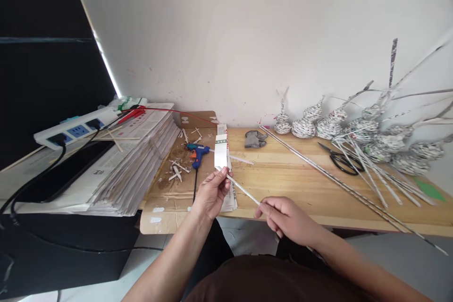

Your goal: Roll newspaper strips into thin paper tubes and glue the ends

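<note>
My left hand (pixel 214 192) pinches the upper end of a partly rolled paper strip (pixel 221 155), whose flat, unrolled part stands up above my fingers. From there a thin rolled paper tube (pixel 244 190) slants down to the right. My right hand (pixel 285 214) has its fingers closed on the tube's lower end, near the table's front edge. Beneath my left hand lie stacked newspaper strips (pixel 230 200). Just left of them a blue hot glue gun (pixel 200 155) rests on a cardboard sheet (pixel 166 214) with small paper scraps around it.
A tall newspaper stack (pixel 148 160) at left carries a power strip (pixel 76 127) and a black phone (pixel 67 170). At right lie long paper tubes (pixel 329 177), black scissors (pixel 341 160) and several woven paper gourds (pixel 304 127). A grey glove (pixel 255 139) sits near the wall.
</note>
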Demonstrator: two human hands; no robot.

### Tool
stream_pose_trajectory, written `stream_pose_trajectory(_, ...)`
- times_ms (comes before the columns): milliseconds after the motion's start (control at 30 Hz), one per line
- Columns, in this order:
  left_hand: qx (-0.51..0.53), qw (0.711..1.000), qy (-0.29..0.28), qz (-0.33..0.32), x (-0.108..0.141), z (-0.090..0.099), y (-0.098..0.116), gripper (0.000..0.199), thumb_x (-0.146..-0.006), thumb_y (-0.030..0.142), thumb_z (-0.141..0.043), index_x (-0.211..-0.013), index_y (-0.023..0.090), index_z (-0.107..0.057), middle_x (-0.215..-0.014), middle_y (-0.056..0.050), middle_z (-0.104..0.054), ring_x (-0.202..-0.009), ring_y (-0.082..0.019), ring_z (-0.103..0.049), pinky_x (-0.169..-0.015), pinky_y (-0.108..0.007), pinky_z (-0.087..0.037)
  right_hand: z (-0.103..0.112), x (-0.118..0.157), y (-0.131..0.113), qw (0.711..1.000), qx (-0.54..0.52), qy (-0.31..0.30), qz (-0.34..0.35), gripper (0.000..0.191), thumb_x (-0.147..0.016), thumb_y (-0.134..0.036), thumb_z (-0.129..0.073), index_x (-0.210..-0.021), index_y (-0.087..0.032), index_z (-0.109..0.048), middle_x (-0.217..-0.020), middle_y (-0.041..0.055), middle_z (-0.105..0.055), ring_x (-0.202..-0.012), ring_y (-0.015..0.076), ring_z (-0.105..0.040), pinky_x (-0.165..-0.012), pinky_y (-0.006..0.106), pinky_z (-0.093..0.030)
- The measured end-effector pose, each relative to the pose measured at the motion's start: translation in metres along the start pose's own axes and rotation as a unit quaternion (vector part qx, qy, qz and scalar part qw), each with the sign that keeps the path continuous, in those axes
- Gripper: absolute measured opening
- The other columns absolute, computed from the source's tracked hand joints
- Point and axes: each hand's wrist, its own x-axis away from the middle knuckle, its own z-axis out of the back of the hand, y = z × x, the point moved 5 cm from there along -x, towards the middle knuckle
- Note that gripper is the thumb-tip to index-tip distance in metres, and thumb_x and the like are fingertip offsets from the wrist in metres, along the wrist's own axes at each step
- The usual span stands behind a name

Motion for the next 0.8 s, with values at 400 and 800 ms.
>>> stream_pose_trajectory(400,-0.028,0.999,-0.007,-0.029,0.003,-0.004,0.007,0.011,-0.074,0.014,-0.068,-0.082,0.007,-0.067,-0.076,-0.006,-0.062,-0.054,-0.003,-0.053,-0.049,-0.010,-0.051,-0.010,0.003,0.010,0.985,-0.144,-0.091,-0.038,0.048,-0.091,-0.055,-0.029,-0.089,-0.018,-0.058,-0.046,-0.0084,-0.029,-0.035,0.0073,-0.027,-0.038,0.021,-0.024)
stream_pose_trajectory(800,-0.014,1.000,-0.006,-0.023,0.004,-0.001,0.009,0.013,-0.077,0.016,-0.065,-0.086,0.007,-0.068,-0.076,-0.006,-0.062,-0.054,-0.003,-0.053,-0.050,-0.010,-0.050,-0.009,0.010,0.003,0.990,-0.096,-0.105,-0.010,0.053,-0.093,-0.053,-0.024,-0.094,-0.013,-0.059,-0.047,-0.0051,-0.036,-0.047,0.0118,-0.042,-0.053,0.026,-0.038)
